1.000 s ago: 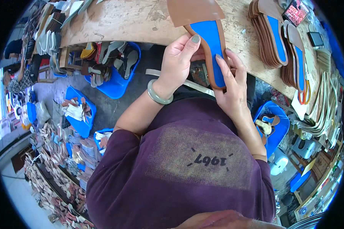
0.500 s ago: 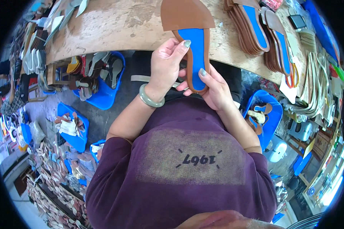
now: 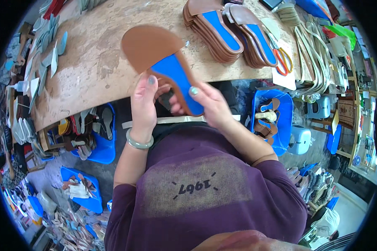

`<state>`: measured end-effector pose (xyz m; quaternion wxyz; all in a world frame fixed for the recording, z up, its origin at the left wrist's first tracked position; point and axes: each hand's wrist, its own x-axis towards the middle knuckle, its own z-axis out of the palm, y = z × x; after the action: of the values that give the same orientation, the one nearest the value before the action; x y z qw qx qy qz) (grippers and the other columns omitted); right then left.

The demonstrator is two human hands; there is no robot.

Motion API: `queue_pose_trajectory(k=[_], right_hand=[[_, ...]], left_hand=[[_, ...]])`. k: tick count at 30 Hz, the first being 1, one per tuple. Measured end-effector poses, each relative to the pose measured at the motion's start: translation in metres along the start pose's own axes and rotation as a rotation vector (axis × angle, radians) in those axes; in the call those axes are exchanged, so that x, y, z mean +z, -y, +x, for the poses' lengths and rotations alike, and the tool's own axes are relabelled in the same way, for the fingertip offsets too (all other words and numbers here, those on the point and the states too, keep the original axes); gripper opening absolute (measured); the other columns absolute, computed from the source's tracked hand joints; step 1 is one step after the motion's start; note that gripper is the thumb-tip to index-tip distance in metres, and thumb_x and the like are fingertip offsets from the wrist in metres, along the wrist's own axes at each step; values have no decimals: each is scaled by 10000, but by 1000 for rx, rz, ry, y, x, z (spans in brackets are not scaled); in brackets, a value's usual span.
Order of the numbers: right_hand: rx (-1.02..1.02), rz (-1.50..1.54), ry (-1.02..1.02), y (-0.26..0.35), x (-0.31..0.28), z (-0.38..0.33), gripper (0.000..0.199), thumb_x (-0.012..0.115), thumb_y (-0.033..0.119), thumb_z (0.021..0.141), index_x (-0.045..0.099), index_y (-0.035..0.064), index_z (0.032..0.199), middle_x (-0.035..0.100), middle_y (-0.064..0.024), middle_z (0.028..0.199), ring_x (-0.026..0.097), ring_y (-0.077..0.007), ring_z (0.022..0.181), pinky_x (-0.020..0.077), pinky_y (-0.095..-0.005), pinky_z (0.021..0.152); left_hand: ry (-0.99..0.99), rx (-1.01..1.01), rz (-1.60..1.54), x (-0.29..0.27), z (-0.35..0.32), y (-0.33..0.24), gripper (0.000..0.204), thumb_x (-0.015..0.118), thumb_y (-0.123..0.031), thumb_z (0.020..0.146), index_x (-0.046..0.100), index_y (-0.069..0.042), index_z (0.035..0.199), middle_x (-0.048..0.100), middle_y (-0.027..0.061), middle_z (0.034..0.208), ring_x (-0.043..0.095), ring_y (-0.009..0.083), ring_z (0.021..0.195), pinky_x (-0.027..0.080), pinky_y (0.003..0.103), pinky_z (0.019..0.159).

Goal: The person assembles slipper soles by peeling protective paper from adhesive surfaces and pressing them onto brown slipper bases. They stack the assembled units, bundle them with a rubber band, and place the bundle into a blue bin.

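Observation:
Over the table's near edge I hold a brown insole (image 3: 151, 49) with a blue patch along its narrow heel half. Its wide toe end points to the far left. My right hand (image 3: 215, 108) grips the heel end, thumb on the blue face and fingers curled beneath. On the left edge, near the middle, is my left hand (image 3: 143, 104), its thumb against the rim and its fingers partly hidden underneath. A pale green bangle (image 3: 139, 144) circles my left wrist. Beyond my right hand lie two stacks of similar insoles, a left stack (image 3: 211, 46) and a right stack (image 3: 249, 42).
Scissors (image 3: 284, 60) with orange and yellow handles lie beside the right stack. Long pale strips (image 3: 316, 62) hang at the table's right end. A blue bin (image 3: 282, 117) with brown pieces stands below right; another blue bin (image 3: 107, 148) stands below left. The wooden table (image 3: 92, 54) spans the far side.
The insole has swung from nearly upright to a slant toward the far left. My left thumb has slid from its blue face to the edge. The whole view has turned rightward.

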<state>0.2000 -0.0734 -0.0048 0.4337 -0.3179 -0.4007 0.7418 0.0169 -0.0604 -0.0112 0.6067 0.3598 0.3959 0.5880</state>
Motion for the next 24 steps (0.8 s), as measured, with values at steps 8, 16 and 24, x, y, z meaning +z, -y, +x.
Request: queue_pose_trajectory(k=[8, 16, 24], right_hand=[[-456, -500, -672, 131, -131, 15, 393, 619, 114, 895, 558, -21, 1259, 650, -82, 1077, 603, -138, 974, 464, -274, 886], [96, -905, -610, 132, -222, 35, 685, 676, 414, 849, 502, -39, 1333, 627, -164, 1165, 614, -193, 1006, 472, -293, 871], [227, -522, -434, 141, -205, 47, 573, 738, 353, 829, 561, -63, 1181, 672, -138, 1007, 675, -165, 797, 552, -283, 696]], left_hand=[[233, -86, 147, 10, 4, -3, 415, 505, -244, 999, 478, 6, 1329, 619, 120, 1198, 604, 180, 1067, 469, 284, 896], [156, -312, 58, 61, 77, 9, 598, 602, -273, 940, 359, 10, 1408, 476, 148, 1342, 495, 257, 1223, 427, 368, 1009], [155, -609, -107, 107, 138, 21, 462, 632, -331, 920, 463, -63, 1256, 506, 147, 1181, 532, 254, 1084, 482, 403, 906]])
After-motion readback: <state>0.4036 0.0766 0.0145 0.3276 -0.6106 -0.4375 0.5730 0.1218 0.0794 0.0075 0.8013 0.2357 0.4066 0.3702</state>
